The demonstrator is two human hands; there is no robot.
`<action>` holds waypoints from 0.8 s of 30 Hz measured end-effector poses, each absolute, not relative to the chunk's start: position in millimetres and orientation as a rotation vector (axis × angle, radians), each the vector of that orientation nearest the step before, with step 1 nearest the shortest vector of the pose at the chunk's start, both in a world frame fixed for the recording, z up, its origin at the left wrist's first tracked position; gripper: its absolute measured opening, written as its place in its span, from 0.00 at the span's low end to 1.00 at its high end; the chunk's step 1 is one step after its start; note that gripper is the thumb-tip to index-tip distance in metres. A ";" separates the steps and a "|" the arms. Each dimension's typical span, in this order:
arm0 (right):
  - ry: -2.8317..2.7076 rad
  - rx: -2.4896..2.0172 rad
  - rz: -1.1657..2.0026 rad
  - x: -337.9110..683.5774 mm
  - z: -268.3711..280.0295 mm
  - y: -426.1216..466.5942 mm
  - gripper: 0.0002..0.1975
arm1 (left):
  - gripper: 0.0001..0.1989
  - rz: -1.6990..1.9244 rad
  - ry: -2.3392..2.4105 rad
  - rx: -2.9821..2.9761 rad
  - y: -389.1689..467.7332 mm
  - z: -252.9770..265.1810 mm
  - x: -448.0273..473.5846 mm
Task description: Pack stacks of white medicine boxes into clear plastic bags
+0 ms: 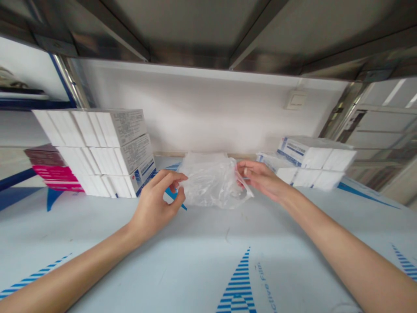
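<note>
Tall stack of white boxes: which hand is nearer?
Left. The left hand is just right of the stack; the right hand is farther right, at the plastic bag.

The picture's edge cuts off the left forearm (84,267) near left, the right forearm (342,245) near right and the shelf (195,30) overhead; film of the bag (208,182) partly covers the fingertips of the right hand (263,179); whether the left hand (158,200) touches it is unclear; the left stack (94,150) partly hides the pink boxes (55,174); small print on the right stack (321,152) is too blurred to read.
</note>
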State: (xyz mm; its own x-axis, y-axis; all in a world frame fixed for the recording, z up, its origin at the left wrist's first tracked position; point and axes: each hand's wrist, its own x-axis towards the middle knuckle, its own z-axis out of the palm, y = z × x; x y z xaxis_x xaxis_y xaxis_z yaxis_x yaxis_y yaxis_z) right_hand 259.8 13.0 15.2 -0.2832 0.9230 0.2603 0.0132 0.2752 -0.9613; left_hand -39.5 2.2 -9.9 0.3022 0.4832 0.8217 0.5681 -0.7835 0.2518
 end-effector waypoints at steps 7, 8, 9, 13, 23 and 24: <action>-1.800 -0.913 1.189 243.7 12.6 6.6 0.15 | 0.05 -1.540 -1.075 -2.557 5.5 -12.8 -37.7; -1.801 -0.888 1.181 242.4 13.0 5.7 0.15 | 0.05 -1.541 -1.089 -2.542 6.5 -13.0 -37.9; -1.800 -0.870 1.181 242.1 13.7 5.0 0.15 | 0.04 -1.538 -1.109 -2.521 7.6 -13.1 -38.3; -1.708 -0.844 1.172 251.0 17.4 5.4 0.14 | 0.13 -1.483 -1.264 -2.423 13.1 -12.6 -42.0; -1.387 -0.767 1.221 262.7 23.6 7.5 0.15 | 0.10 -1.489 -1.324 -2.449 20.3 -13.7 -47.7; -1.366 -0.766 1.218 263.0 24.6 7.4 0.15 | 0.10 -1.494 -1.333 -2.434 21.0 -13.0 -48.6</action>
